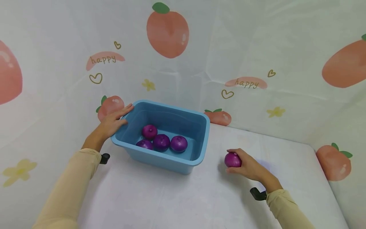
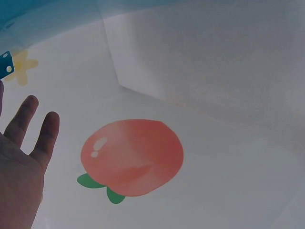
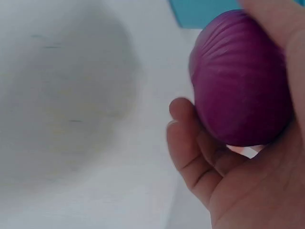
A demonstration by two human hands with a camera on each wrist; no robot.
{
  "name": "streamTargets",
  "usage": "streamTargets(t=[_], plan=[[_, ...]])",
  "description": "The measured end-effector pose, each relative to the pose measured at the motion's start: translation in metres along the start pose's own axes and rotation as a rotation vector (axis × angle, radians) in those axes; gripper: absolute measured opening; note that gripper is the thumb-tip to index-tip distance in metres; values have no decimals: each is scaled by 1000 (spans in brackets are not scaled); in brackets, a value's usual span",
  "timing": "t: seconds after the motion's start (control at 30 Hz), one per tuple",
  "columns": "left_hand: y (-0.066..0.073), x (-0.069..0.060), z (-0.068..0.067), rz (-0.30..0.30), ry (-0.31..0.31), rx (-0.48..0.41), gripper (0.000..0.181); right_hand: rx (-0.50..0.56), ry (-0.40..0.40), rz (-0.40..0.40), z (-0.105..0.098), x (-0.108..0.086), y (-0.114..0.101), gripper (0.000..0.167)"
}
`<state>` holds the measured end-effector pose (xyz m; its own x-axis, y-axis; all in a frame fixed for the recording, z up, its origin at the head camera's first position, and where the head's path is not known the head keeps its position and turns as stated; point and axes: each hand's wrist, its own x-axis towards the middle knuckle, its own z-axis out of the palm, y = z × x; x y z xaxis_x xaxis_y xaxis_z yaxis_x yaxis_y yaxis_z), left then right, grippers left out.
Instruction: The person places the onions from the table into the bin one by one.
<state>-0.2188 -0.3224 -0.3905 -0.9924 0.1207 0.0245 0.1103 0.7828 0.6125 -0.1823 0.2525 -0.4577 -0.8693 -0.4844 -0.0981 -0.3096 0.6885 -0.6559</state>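
Observation:
A purple onion (image 1: 233,160) is gripped between the fingers and thumb of my right hand (image 1: 248,166), held to the right of the blue bin. The same onion (image 3: 242,78) fills much of the right wrist view. My left hand (image 1: 112,123) rests on the left rim of the blue bin (image 1: 160,158), its fingers extended. In the left wrist view several straight fingers of the left hand (image 2: 24,167) show at the left edge. Inside the bin lie several purple onions (image 1: 179,143), grouped toward its left and middle.
The bin stands on a white-covered table (image 1: 160,200). Behind it hangs a pale backdrop (image 1: 197,63) printed with peaches, flowers and the word "happy". A dark wrist mount (image 1: 258,194) sits on the right wrist, another mount (image 1: 105,158) on the left.

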Motion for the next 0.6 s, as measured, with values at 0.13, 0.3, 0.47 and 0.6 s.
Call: streamTargets(t=[0.13, 0.3, 0.47, 0.6], plan=[[0, 0, 0, -7, 2, 7, 65, 11, 24, 15, -14, 6, -12, 76], [0, 1, 1, -3, 2, -3, 65, 14, 56, 3, -33, 12, -32, 72], [-2, 2, 1, -7, -6, -13, 64, -12, 89, -61, -57, 18, -56, 66], [-3, 2, 1, -7, -3, -9, 64, -21, 144, -178, -71, 27, -76, 62]])
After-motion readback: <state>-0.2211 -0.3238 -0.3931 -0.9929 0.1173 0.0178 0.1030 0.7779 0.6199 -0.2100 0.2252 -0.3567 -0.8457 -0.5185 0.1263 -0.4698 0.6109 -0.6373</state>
